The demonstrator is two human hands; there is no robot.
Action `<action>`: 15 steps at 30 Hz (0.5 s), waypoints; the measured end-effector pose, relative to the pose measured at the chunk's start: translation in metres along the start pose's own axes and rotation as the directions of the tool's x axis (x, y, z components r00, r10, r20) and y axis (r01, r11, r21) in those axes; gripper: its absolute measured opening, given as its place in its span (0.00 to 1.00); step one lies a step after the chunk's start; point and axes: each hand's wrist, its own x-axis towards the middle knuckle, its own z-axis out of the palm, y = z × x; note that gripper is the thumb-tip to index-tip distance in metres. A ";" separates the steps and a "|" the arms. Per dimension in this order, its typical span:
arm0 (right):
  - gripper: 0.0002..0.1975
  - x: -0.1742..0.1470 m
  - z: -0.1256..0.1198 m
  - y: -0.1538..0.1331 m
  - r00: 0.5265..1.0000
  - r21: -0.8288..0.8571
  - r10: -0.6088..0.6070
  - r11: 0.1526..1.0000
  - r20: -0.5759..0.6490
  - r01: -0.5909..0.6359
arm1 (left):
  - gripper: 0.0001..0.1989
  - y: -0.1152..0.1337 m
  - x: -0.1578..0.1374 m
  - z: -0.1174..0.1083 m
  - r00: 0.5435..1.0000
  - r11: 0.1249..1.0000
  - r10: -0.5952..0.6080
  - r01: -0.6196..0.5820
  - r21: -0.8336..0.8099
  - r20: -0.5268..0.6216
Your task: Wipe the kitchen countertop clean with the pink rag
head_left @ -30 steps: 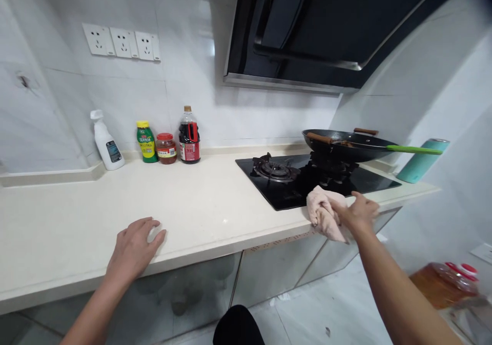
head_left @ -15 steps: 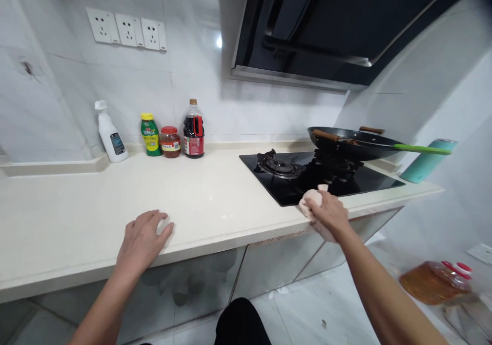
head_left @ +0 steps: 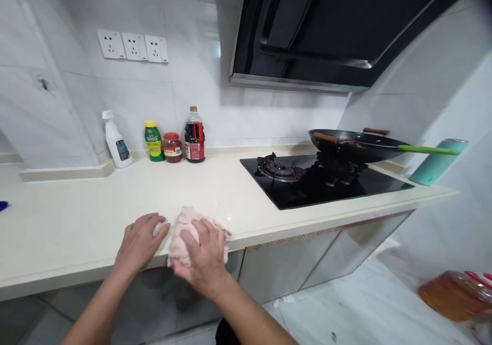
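My right hand (head_left: 205, 255) grips a pale pink cloth (head_left: 183, 232), pressing it against the front edge of the cream countertop (head_left: 96, 211). Part of the cloth lies on the top and part hangs over the edge. Just left of it, my left hand (head_left: 141, 240) rests on the counter near the edge, fingers curved and thumb apart, with nothing in it. A small gap separates this hand from the cloth.
Along the wall stand a white spray bottle (head_left: 117, 142), a green bottle (head_left: 154, 142), a red-lidded jar (head_left: 172, 149) and a dark sauce bottle (head_left: 195, 139). To the right, a wok (head_left: 369, 147) sits on the black gas hob (head_left: 295, 194), beside a leaning teal canister (head_left: 438, 163).
My right hand has swept the cloth leftward along the counter edge, from in front of the hob to beside my left hand. My left hand has stayed nearly in place.
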 end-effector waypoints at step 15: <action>0.27 -0.099 -0.093 0.223 0.977 -0.244 0.067 0.963 -0.204 -0.117 | 0.22 -0.003 -0.001 0.003 0.999 1.000 -0.025 0.024 -0.012 -0.023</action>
